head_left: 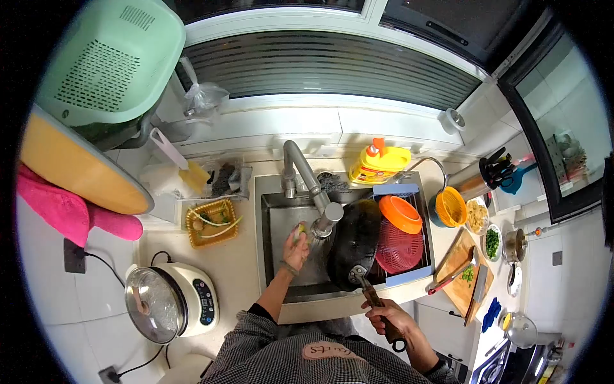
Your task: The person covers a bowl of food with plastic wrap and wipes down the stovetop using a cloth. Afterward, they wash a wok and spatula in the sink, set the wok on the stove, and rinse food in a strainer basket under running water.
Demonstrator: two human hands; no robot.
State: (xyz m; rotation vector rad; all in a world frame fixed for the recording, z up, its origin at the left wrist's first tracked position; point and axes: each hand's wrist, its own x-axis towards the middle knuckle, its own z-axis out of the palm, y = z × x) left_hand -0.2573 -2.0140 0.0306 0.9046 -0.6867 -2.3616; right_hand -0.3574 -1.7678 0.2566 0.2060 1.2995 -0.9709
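Right hand (391,318) in closed grip around pan handle (371,294)

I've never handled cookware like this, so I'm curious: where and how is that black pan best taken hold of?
Probably by its long brown handle, from the person's side: it is narrow and points out past the sink's near edge toward them, while the pan's body is wide. The right hand grips it there.
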